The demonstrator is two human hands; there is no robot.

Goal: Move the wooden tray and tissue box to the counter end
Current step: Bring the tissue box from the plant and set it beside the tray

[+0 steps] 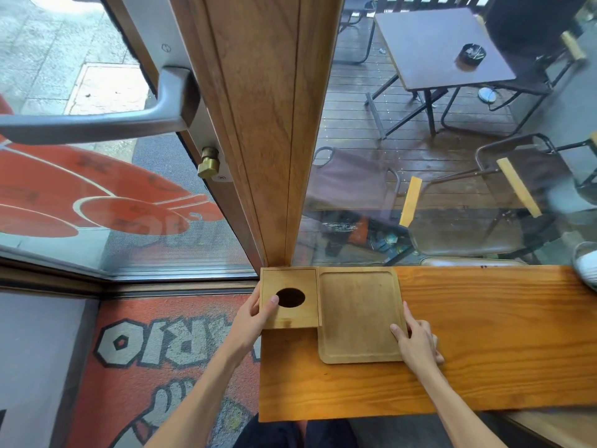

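A square wooden tissue box (290, 313) with a round dark hole in its lid stands in the far left corner of the orange wooden counter (484, 350), against the window. My left hand (253, 318) grips its left side, thumb on the lid by the hole. Right beside it, touching, lies a flat wooden tray (358, 315) with a raised rim. My right hand (416, 341) holds the tray's right edge, thumb on top and fingers at the side.
A wooden door post (274, 140) rises just behind the box, with a glass door and metal handle (97, 121) to the left. Glass runs along the counter's back edge. A white object (586, 265) sits at the counter's far right. A red mat covers the floor below left.
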